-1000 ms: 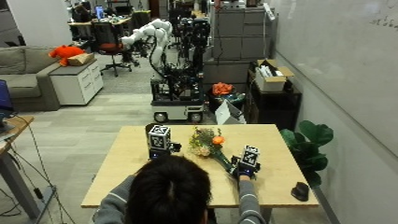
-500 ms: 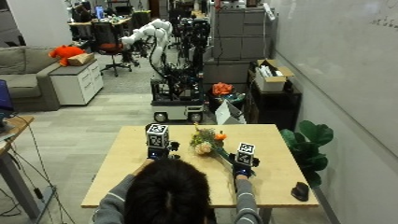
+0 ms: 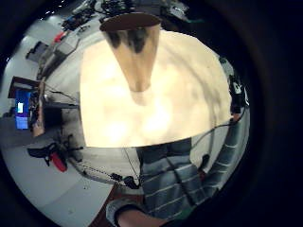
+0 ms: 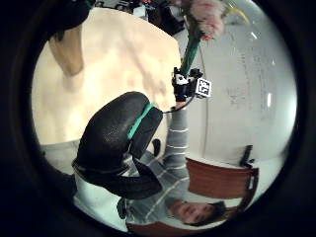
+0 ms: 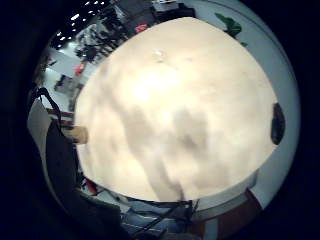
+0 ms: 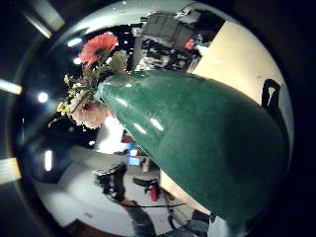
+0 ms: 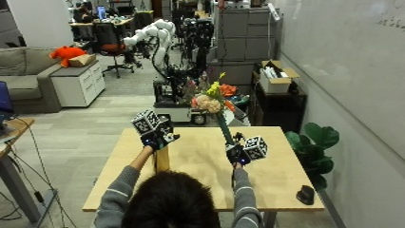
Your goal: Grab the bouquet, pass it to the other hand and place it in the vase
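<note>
The table (image 7: 278, 190) fills the lower middle of the outside view, w/ the person sitting at its 6 o'clock edge. The bouquet (image 7: 212, 102) is already lifted off the table and stands nearly upright in the air above the table's middle, flowers at 12 o'clock, green wrapped stem (image 7: 223, 128) going down into the right hand (image 7: 237, 153). The vase (image 7: 162, 160), a tan cone shape, stands on the table at approx. 9 o'clock from that hand, just under the left hand (image 7: 157, 135). So, I judge, the pick-up is done; the pass to the other hand and the putting in the vase are left. Right fingers are curled around the stem, grasping it. Left hand hovers above the vase, fingers relaxed and a bit spread, holding nothing. A small dark object (image 7: 305, 194) lies near the table's 4 o'clock corner.
</note>
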